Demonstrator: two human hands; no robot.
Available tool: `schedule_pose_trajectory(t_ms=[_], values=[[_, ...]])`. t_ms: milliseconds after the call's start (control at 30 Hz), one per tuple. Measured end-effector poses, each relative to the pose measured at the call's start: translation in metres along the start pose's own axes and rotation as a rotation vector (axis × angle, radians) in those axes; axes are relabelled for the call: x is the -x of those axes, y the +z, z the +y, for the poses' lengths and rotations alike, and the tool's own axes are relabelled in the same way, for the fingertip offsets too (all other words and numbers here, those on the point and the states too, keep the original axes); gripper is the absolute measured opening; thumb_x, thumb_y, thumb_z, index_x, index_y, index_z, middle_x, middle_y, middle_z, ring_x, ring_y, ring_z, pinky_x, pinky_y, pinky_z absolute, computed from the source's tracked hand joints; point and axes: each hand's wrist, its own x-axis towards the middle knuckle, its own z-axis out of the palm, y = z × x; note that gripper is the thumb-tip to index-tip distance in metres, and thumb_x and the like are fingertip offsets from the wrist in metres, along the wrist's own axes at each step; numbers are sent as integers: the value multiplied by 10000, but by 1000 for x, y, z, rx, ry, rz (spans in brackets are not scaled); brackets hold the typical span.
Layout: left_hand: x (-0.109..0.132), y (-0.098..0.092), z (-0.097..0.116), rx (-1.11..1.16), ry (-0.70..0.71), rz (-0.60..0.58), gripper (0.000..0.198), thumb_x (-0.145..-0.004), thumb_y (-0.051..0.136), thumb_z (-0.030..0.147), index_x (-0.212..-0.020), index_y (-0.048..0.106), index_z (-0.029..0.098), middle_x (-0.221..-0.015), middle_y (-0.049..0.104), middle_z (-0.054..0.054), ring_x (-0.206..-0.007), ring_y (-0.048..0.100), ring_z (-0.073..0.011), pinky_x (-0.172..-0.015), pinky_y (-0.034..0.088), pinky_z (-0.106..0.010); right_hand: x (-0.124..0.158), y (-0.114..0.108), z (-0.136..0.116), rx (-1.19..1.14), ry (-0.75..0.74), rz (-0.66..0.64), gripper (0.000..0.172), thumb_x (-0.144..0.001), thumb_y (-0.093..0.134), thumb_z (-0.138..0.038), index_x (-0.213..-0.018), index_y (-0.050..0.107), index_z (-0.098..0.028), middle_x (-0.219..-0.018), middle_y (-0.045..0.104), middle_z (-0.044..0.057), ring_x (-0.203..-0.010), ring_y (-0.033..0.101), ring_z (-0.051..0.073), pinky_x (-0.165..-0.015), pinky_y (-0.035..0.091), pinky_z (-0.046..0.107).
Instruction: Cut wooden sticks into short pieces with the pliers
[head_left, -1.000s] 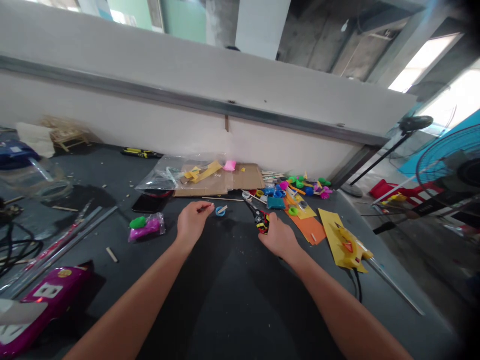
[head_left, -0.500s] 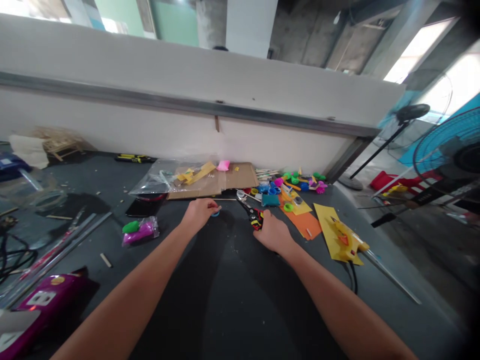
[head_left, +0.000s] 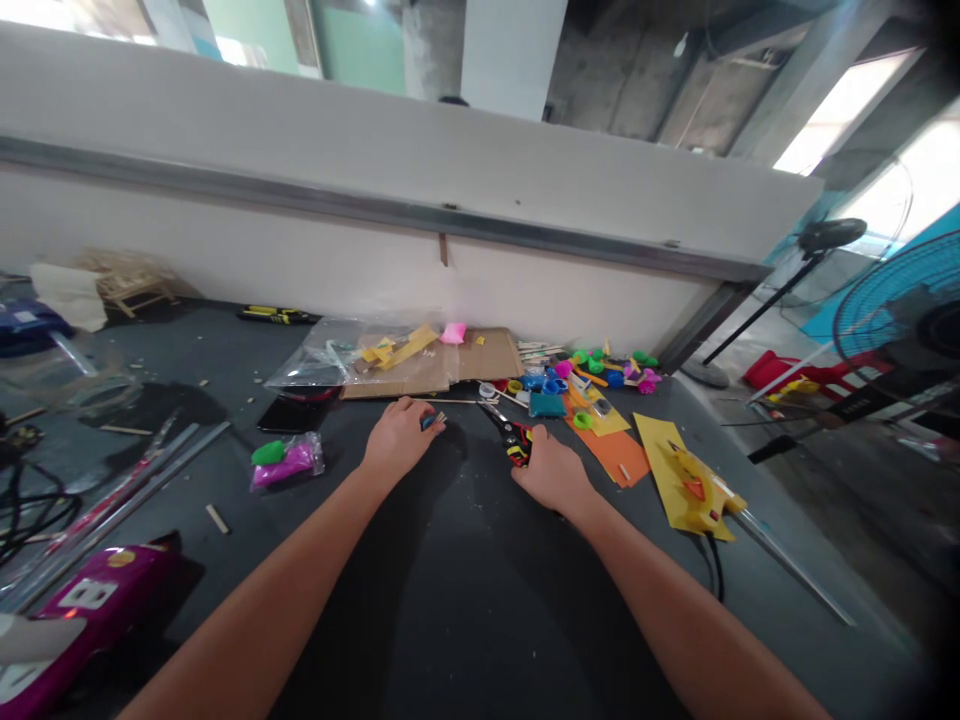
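My right hand (head_left: 553,472) is closed around the handles of a pair of scissors (head_left: 516,440) with red, black and yellow grips. Their dark blades point away from me and to the left, close above the dark tabletop (head_left: 465,580). My left hand (head_left: 399,437) pinches a small blue piece (head_left: 429,422) with short, pale stick-like bits showing at its end. Fingers hide much of that piece, so its kind is unclear. A gap separates the blades from the left fingertips. Beyond both hands lies a thin wooden stick (head_left: 454,402).
Cardboard (head_left: 491,355) and a clear plastic bag (head_left: 311,360) lie at the back. Colourful clay pieces (head_left: 615,375) and an orange sheet (head_left: 609,452) are to the right, beside a yellow glue gun (head_left: 701,490). A phone (head_left: 292,413) and purple device (head_left: 105,600) are left.
The left hand has turned slightly, and more of the pale stick-like bits shows at its fingertips. The right hand still grips the scissors. The whole view has shifted a little.
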Motion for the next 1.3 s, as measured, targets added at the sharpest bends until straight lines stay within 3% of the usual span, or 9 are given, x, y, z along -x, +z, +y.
schedule_pose_trajectory(t_ms=[200,433,600,700,800,967,1067,1167,1300], values=[[-6,8,-1,27,-32,-38,195,-802,515,336,-847,650,202,-881,594,-52,-822,564,-180,-779,429,-288,2,6,-4,30,11,110,437,-675,586,-378,-1004,439,-132,-973,553,126,-898,551,273,-712,390,330],[1,-7,22,21,-75,102,210,-828,486,298,-949,605,174,-951,599,-83,-912,543,-210,-825,408,-318,-5,16,5,109,-22,263,593,-720,574,-474,-1167,450,-104,-1047,517,155,-1018,461,315,-833,361,402],[27,-22,67,371,-142,-185,279,-835,444,338,-635,552,177,-645,569,-30,-668,541,-167,-701,413,-307,-2,14,6,-20,-94,308,573,-762,536,-524,-1144,498,-98,-1039,539,177,-1011,472,329,-851,363,463],[40,-18,102,1034,-430,-236,279,-828,438,402,-753,572,169,-734,608,-40,-699,567,-159,-687,435,-290,4,-16,-14,-410,-281,518,422,-837,460,-439,-1139,485,-145,-1053,543,143,-1002,500,271,-855,396,436],[50,-10,146,1740,-704,-350,378,-821,428,476,-880,590,139,-916,645,-91,-870,598,-184,-813,429,-315,6,-72,-54,-1022,-504,864,266,-898,348,-325,-1111,443,-197,-952,531,73,-808,556,176,-702,475,352],[74,-13,208,2183,-809,-750,403,-794,491,439,-1036,615,141,-1112,630,-107,-1060,551,-231,-909,385,-335,-7,-154,-118,-1494,-708,1239,199,-907,263,-264,-1023,423,-242,-725,423,-8,-545,471,110,-464,415,246],[77,-28,214,2196,-995,-718,365,-763,518,408,-1010,629,162,-1087,648,-82,-1048,559,-224,-890,402,-318,-13,-155,-131,-1516,-730,1238,153,-896,296,-246,-955,438,-245,-713,410,-14,-513,445,98,-450,397,240],[60,-44,200,2119,-1171,-613,350,-749,525,408,-933,642,134,-945,681,-99,-951,596,-230,-836,433,-319,-11,-130,-131,-1474,-751,1110,100,-879,358,-239,-916,451,-236,-693,422,-23,-497,439,90,-439,390,235],[33,-53,178,2248,-1030,-397,367,-780,484,417,-922,635,115,-895,674,-102,-911,602,-220,-836,431,-317,-4,-102,-128,-1444,-702,925,98,-878,366,-241,-920,452,-220,-665,451,-30,-491,443,90,-431,390,227]])
